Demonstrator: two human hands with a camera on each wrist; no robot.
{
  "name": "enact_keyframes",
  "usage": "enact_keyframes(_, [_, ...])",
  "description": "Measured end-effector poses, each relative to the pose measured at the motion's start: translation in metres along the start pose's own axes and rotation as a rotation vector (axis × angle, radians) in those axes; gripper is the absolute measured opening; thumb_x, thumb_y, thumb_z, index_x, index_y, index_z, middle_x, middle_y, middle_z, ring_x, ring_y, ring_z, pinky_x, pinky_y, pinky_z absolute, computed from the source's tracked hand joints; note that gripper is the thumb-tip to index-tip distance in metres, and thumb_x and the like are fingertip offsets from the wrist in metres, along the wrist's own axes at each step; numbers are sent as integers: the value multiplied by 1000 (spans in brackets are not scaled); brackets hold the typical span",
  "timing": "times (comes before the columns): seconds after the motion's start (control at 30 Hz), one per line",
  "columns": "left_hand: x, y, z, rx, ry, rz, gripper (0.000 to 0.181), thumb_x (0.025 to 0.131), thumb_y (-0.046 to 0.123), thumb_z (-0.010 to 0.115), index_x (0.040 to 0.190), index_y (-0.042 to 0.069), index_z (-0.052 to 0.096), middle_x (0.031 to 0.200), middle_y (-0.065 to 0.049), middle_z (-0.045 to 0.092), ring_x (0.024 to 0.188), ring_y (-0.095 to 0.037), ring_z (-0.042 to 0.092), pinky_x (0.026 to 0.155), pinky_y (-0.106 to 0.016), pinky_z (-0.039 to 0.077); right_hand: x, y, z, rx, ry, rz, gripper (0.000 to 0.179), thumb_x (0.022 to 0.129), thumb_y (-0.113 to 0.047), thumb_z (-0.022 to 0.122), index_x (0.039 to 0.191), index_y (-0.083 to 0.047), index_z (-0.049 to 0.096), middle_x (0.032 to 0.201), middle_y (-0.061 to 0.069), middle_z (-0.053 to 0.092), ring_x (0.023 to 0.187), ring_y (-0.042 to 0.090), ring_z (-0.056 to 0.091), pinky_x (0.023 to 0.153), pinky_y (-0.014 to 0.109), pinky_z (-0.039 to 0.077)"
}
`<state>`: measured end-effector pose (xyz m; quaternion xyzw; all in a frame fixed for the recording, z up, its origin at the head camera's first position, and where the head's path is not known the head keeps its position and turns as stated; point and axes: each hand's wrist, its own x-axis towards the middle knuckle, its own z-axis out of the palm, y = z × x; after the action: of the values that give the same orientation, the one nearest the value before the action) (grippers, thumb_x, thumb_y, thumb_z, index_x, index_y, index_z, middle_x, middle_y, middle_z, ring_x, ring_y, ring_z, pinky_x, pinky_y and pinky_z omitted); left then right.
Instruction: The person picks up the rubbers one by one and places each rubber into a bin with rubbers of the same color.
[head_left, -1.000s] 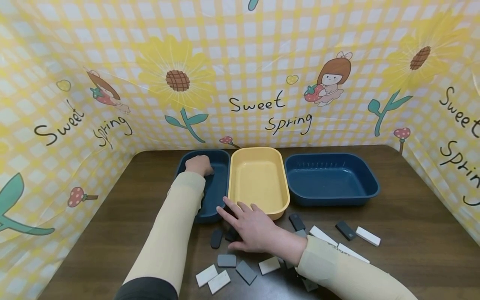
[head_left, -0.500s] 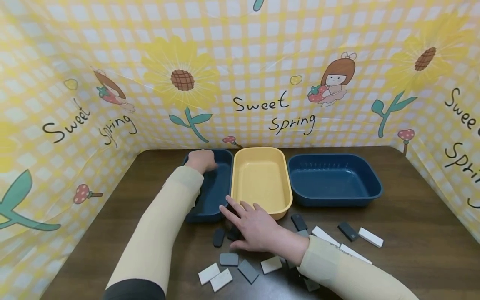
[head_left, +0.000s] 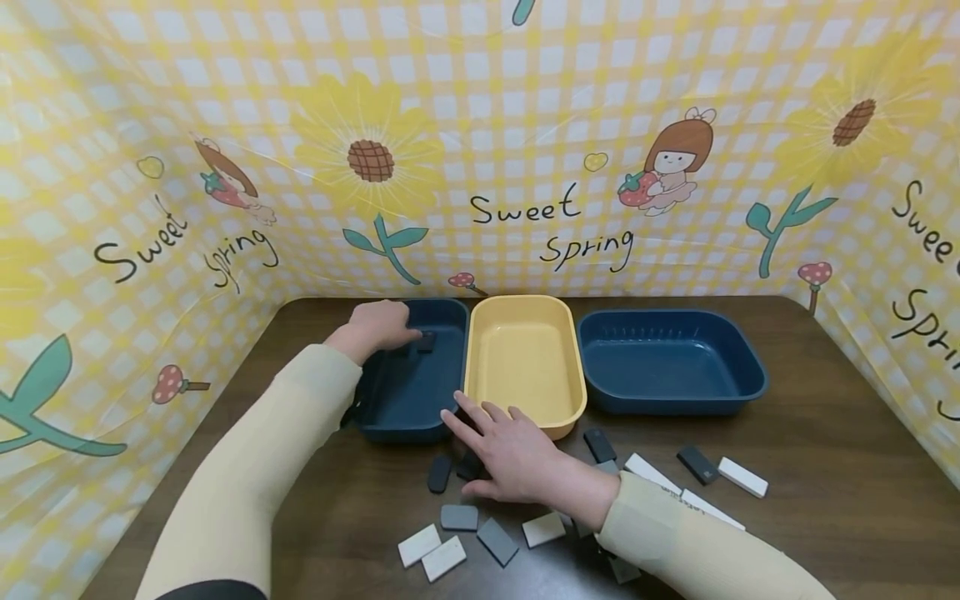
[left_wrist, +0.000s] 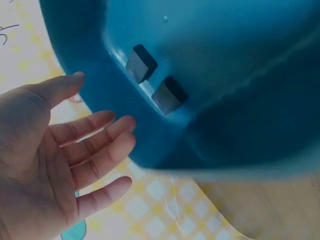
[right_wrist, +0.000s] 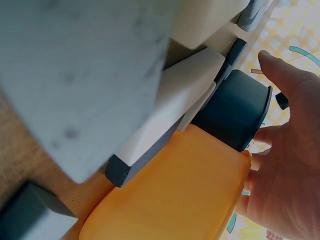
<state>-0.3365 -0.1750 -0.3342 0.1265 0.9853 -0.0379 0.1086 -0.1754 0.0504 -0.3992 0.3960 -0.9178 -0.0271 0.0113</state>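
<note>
My left hand [head_left: 381, 323] is over the far left part of the left blue tray [head_left: 412, 408]. In the left wrist view the left hand [left_wrist: 60, 155] has its fingers loosely extended and holds nothing. Two dark blocks lie on that tray's floor near its end wall: one block [left_wrist: 141, 63] and, beside it, another block [left_wrist: 169, 95]. My right hand [head_left: 517, 458] spreads its fingers at the front rim of the yellow tray [head_left: 525, 358]. Beneath those fingers a black block [head_left: 471, 465] is partly covered. The right wrist view shows the right hand [right_wrist: 287, 160] with nothing in its grasp.
A second blue tray [head_left: 667, 400] stands right of the yellow one. Before the trays lie a black block [head_left: 439, 473], a grey block [head_left: 459, 517], a white block [head_left: 444, 558] and several others, some under the right forearm. A printed cloth [head_left: 525, 125] hangs behind the table.
My left hand has shifted left inside the tray, and a dark block now shows beside its fingertips. The right hand stays put. The whole head view has moved slightly.
</note>
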Motion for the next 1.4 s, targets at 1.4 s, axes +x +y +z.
enact_keyframes(1.4, [-181, 43, 97, -224, 648, 666, 22, 85, 22, 73, 104, 14, 65, 98, 7, 61, 88, -10, 61, 71, -32, 53, -72, 57, -23, 58, 276, 73, 62, 84, -41, 75, 134, -8, 57, 136, 15, 53, 112, 29, 58, 87, 45, 50])
